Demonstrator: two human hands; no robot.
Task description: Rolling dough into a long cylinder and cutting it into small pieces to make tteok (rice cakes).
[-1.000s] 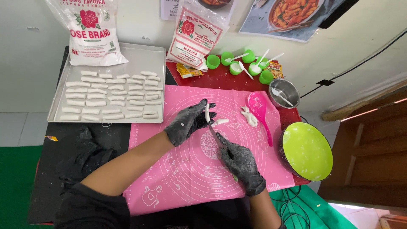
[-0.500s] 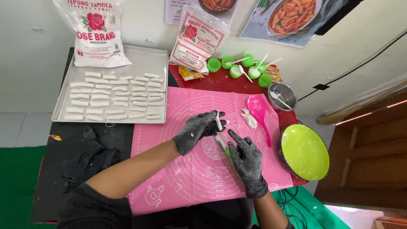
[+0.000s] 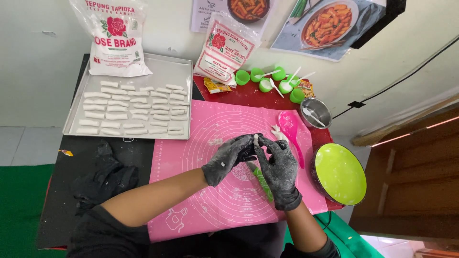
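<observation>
Progress: metal tray (image 3: 184, 71) holds rows of white dough sticks (image 3: 131, 109) — partly filled. Left hand (image 3: 229, 157) and right hand (image 3: 278, 167), both black-gloved, fingers pinched together on a small white dough piece (image 3: 256, 139) over the pink silicone mat (image 3: 210, 191) — few pieces left beside the pink spoon (image 3: 291, 131).

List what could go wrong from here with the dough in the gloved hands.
1. The small white dough piece is pinched only at the fingertips of the left hand and right hand, above the pink mat; it might slip or tear.
2. A green-handled tool lies right under the right hand and could be knocked.
3. The green bowl sits at the table's edge beside the right wrist; an elbow might push it off.
</observation>
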